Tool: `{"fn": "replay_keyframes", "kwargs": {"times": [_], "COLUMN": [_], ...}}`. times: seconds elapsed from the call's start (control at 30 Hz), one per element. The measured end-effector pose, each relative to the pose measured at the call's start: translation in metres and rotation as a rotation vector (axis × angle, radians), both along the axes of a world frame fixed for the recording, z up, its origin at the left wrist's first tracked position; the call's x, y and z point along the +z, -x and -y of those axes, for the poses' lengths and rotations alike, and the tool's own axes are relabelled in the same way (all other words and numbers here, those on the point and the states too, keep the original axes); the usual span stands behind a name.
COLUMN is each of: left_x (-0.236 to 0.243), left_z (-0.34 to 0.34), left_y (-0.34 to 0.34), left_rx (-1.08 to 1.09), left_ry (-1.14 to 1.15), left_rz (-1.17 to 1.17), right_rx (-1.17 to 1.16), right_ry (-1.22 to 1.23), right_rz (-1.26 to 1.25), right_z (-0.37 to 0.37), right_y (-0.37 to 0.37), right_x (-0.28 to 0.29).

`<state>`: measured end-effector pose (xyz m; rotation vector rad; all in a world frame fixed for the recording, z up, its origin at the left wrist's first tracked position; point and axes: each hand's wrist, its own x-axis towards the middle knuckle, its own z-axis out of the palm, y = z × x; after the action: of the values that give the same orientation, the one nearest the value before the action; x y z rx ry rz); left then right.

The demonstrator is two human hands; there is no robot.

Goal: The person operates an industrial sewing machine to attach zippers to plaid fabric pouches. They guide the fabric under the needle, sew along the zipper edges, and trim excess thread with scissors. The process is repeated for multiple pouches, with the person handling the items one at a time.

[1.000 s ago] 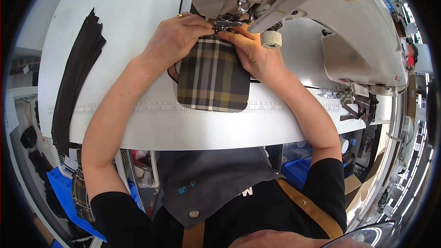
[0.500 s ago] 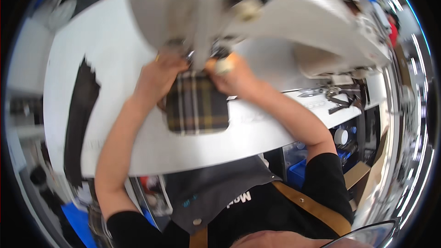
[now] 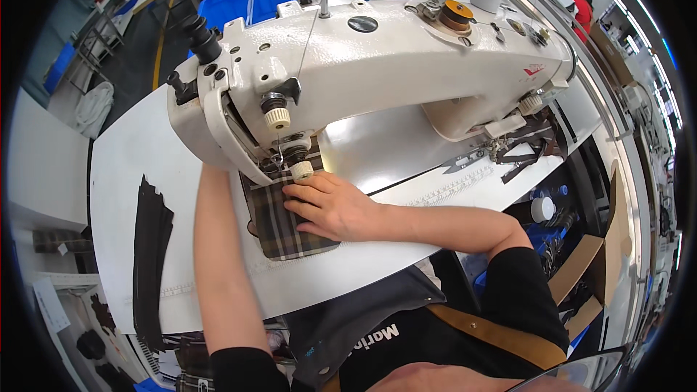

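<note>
A: Where do we find the plaid piece?

B: We see the plaid fabric piece [image 3: 270,221], grey and brown with pale stripes and rounded lower corners, just below the centre of the frame. It lies flat on the white table [image 3: 116,174], its upper part running in under the head of a white sewing machine [image 3: 392,47] that fills the upper middle.

A: And what do our hands do?

B: Our right hand [image 3: 337,209] comes in from the lower right and rests palm down on the fabric's right side, fingers extended and slightly parted, pressing from above without gripping. Its fingertips lie just below a cream knob [image 3: 301,170] on the machine. Our left forearm [image 3: 223,276] rises from the lower edge, left of the fabric, and its hand disappears behind the machine head, so we cannot tell whether it grasps anything.

A: What else surrounds us?

B: At the left of the frame we have a stack of dark fabric strips [image 3: 149,261]. Right of centre lie a metal cutting tool [image 3: 465,162] and dark scraps [image 3: 534,141]. A blue bin [image 3: 243,3] sits at the upper left, beyond the machine; a person in red [image 3: 583,13] appears at the upper right.
</note>
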<state>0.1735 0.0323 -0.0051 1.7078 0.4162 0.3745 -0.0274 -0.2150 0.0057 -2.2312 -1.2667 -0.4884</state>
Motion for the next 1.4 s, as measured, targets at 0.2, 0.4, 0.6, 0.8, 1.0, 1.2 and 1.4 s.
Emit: {"fn": "replay_keyframes", "kwargs": {"times": [0.2, 0.4, 0.6, 0.8, 1.0, 1.2, 1.4], "left_x": [-0.048, -0.034, 0.057, 0.046, 0.07, 0.053, 0.017], "left_z": [-0.006, -0.053, -0.075, -0.061, 0.009, 0.008, 0.064], "left_y": [-0.036, -0.044, 0.078, 0.343, 0.428, 0.341, 0.338], "left_rx": [0.192, 0.374, 0.221, 0.214, -0.706, -0.989, -0.876], "left_ry": [-0.296, -0.319, 0.301, 0.804, 0.727, -1.162, -1.291], "left_rz": [-0.11, 0.035, 0.52, 0.15, -0.36, 0.183, 0.273], "right_rx": [-0.002, 0.032, -0.098, -0.173, -0.271, -0.101, -0.179], "right_ry": [0.002, -0.035, 0.026, -0.001, 0.1, 0.152, 0.054], "right_rz": [-0.052, -0.034, -0.045, 0.05, 0.2, -0.11, -0.076], "right_z": [-0.001, 0.0, 0.006, 0.001, 0.008, 0.021, 0.017], "right_y": [-0.007, -0.011, -0.013, -0.016, -0.045, -0.098, -0.066], "right_x": [0.003, 0.008, 0.0, 0.011, -0.001, -0.001, 0.008]}}
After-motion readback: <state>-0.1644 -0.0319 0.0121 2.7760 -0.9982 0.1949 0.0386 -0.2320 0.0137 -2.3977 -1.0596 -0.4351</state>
